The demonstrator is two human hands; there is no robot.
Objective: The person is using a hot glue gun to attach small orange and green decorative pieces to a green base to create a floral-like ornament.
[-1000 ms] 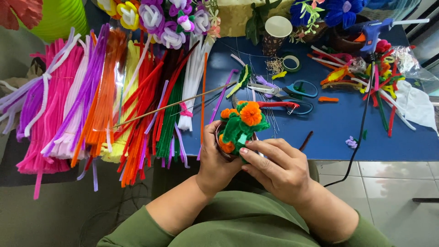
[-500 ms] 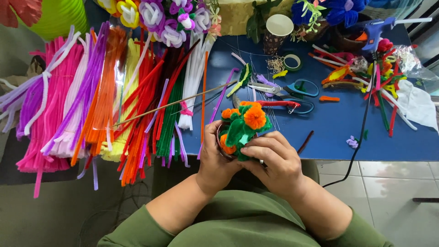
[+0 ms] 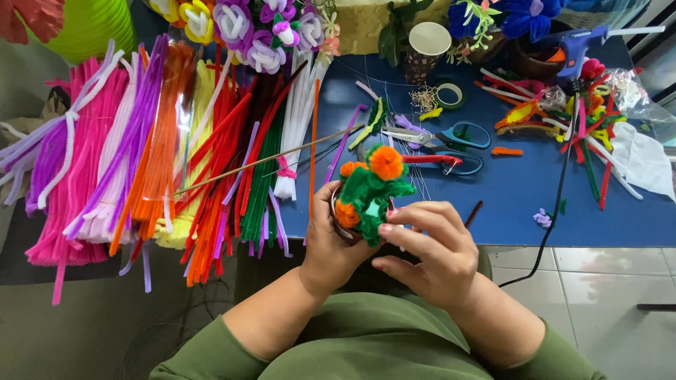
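Both hands are meeting just over the near edge of the blue work surface (image 3: pixel 521 204), and between them is sitting a small fuzzy green pipe-cleaner plant with round orange pompom blooms (image 3: pixel 373 190). The left hand (image 3: pixel 331 239) is cupping it from the left and below, its grip closed around the dark little pot at the base. The right hand (image 3: pixel 429 246) is coming in from the right, fingers curled, thumb and fingertips pressing on the green stems at the plant's lower right side. The plant's long axis is running from the pot, low near the person's body, up and away towards the far side of the surface, and the biggest orange bloom is crowning the far end. A thin wooden stick (image 3: pixel 267 160) is slanting away to the left behind the plant; whether it joins the plant, I cannot tell.

To the left, bundles of long pipe cleaners in pink, purple, orange, yellow, red, green and white (image 3: pixel 162 148) are lying fanned out side by side. Just beyond the plant, blue-handled scissors (image 3: pixel 451 137) are lying flat. Farther back, a paper cup (image 3: pixel 428 43) is standing upright, and a blue glue gun (image 3: pixel 584 46) is resting at the far right, its black cord trailing off the near edge.
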